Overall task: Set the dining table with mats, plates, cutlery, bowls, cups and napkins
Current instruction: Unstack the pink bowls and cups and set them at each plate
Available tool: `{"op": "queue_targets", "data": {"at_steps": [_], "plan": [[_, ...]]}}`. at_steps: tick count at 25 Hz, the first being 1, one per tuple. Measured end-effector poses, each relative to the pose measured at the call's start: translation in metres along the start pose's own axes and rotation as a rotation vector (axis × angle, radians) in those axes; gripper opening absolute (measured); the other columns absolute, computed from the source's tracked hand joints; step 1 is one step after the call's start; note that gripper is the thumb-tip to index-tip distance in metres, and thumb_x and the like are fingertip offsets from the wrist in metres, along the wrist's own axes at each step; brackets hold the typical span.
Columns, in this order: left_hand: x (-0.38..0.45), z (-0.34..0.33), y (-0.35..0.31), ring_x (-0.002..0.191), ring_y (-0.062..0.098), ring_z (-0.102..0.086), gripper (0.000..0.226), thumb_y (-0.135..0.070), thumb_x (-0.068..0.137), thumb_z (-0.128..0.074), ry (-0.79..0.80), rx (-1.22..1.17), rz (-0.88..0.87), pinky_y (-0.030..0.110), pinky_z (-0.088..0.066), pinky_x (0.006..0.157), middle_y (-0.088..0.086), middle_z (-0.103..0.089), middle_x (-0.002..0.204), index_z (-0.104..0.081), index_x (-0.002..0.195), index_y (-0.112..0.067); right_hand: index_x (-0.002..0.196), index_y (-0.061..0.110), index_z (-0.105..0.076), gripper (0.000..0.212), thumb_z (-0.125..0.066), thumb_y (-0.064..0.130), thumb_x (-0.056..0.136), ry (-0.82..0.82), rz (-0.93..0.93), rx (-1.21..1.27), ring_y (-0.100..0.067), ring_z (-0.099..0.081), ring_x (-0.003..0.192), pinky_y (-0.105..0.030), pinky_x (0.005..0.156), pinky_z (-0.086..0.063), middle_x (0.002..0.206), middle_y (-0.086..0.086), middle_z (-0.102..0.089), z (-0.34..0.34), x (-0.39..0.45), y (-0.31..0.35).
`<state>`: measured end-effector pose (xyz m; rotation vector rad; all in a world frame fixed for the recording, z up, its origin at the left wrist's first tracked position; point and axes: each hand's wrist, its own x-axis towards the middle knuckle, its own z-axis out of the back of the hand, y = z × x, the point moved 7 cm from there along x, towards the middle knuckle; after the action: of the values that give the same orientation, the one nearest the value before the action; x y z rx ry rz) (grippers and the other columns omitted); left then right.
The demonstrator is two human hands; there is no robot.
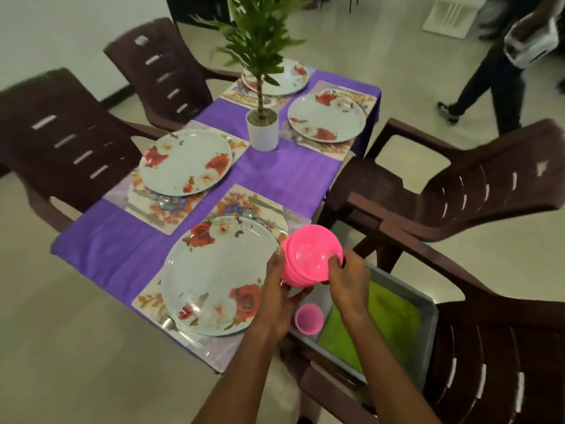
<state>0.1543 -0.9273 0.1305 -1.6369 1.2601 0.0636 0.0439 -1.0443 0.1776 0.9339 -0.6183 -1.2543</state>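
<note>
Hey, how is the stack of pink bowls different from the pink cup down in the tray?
The stack of pink bowls is held up in the air by both hands, left hand under it, right hand at its rim; the pink cup sits untouched in the grey tray. The bowls look wider than the cup. The bowls are tipped toward the camera; the cup stands with its mouth up. Both are the same bright pink plastic.
</note>
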Motion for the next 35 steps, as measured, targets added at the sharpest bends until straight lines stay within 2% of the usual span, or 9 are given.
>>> {"op": "queue_targets", "data": {"at_steps": [7,10,13,15,18,21,25,32,35], "plan": [[-0.028,0.069,-0.087,0.116,0.039,-0.066,0.064,-0.059,0.084,-0.071,0.028,-0.148,0.028,0.058,-0.057,0.092,0.017,-0.065,0.13,-0.059,0.135,-0.022,0.086,0.021,-0.069,0.022,-0.053,0.008,0.094,0.125,-0.038,0.232,-0.032,-0.072,0.073,-0.055,0.059,-0.061,0.085,-0.011,-0.071,-0.056,-0.041,0.079],[-0.034,0.119,-0.124,0.117,0.04,-0.066,0.078,-0.047,0.067,-0.087,0.036,-0.171,-0.023,0.058,-0.058,0.087,0.018,-0.064,0.132,-0.059,0.136,-0.025,0.099,0.017,-0.073,0.023,-0.053,0.022,0.087,0.188,-0.031,0.22,-0.031,-0.071,0.086,-0.047,0.067,-0.062,0.091,-0.006,-0.073,-0.097,-0.073,0.108],[-0.038,0.171,-0.155,0.118,0.042,-0.064,0.082,-0.041,0.061,-0.088,0.024,-0.246,-0.045,0.062,-0.055,0.092,0.02,-0.062,0.133,-0.06,0.135,-0.02,0.11,0.011,-0.07,0.024,-0.052,0.007,0.095,0.22,-0.193,0.396,-0.033,-0.068,0.089,-0.037,0.058,-0.058,0.104,-0.013,-0.07,-0.133,-0.096,0.121],[-0.037,0.2,-0.168,0.12,0.044,-0.061,0.083,-0.042,0.06,-0.088,-0.001,-0.284,-0.04,0.063,-0.054,0.093,0.021,-0.058,0.134,-0.058,0.134,-0.019,0.118,0.006,-0.065,0.026,-0.051,0.002,0.097,0.197,-0.305,0.49,-0.029,-0.068,0.075,-0.037,0.053,-0.057,0.109,-0.017,-0.065,-0.148,-0.1,0.117],[-0.03,0.232,-0.178,0.124,0.044,-0.057,0.059,-0.037,0.081,-0.08,-0.019,-0.323,-0.069,0.066,-0.05,0.098,0.021,-0.055,0.138,-0.057,0.133,-0.02,0.124,0.002,-0.059,0.028,-0.052,0.0,0.097,0.148,-0.414,0.506,-0.03,-0.069,0.066,-0.046,0.069,-0.062,0.112,-0.018,-0.062,-0.168,-0.088,0.099],[-0.021,0.255,-0.193,0.124,0.045,-0.057,0.05,-0.036,0.089,-0.066,-0.06,-0.333,-0.084,0.066,-0.051,0.096,0.022,-0.054,0.14,-0.056,0.135,-0.019,0.123,0.004,-0.056,0.029,-0.056,0.0,0.095,0.126,-0.498,0.491,-0.034,-0.072,0.076,-0.049,0.08,-0.062,0.112,-0.015,-0.058,-0.202,-0.065,0.082],[-0.013,0.285,-0.212,0.124,0.045,-0.059,0.052,-0.039,0.09,-0.067,-0.114,-0.237,-0.099,0.06,-0.056,0.09,0.02,-0.056,0.14,-0.057,0.138,-0.021,0.124,0.002,-0.059,0.035,-0.06,0.0,0.09,0.104,-0.584,0.426,-0.043,-0.067,0.095,-0.044,0.069,-0.064,0.123,-0.023,-0.059,-0.254,-0.04,0.063],[-0.023,0.308,-0.226,0.12,0.045,-0.062,0.049,-0.036,0.089,-0.066,-0.225,-0.213,-0.074,0.064,-0.053,0.095,0.021,-0.06,0.135,-0.059,0.134,-0.018,0.135,0.001,-0.058,0.041,-0.063,0.008,0.095,0.038,-0.619,0.373,-0.036,-0.07,0.087,-0.034,0.058,-0.062,0.124,-0.022,-0.063,-0.292,-0.018,0.046],[-0.022,0.305,-0.233,0.121,0.047,-0.06,0.047,-0.034,0.088,-0.065,-0.223,-0.204,-0.052,0.061,-0.057,0.086,0.023,-0.061,0.134,-0.06,0.13,-0.016,0.139,0.003,-0.051,0.049,-0.066,0.022,0.096,0.007,-0.663,0.302,-0.039,-0.068,0.093,-0.046,0.069,-0.064,0.127,-0.021,-0.061,-0.285,-0.023,0.051]]}}
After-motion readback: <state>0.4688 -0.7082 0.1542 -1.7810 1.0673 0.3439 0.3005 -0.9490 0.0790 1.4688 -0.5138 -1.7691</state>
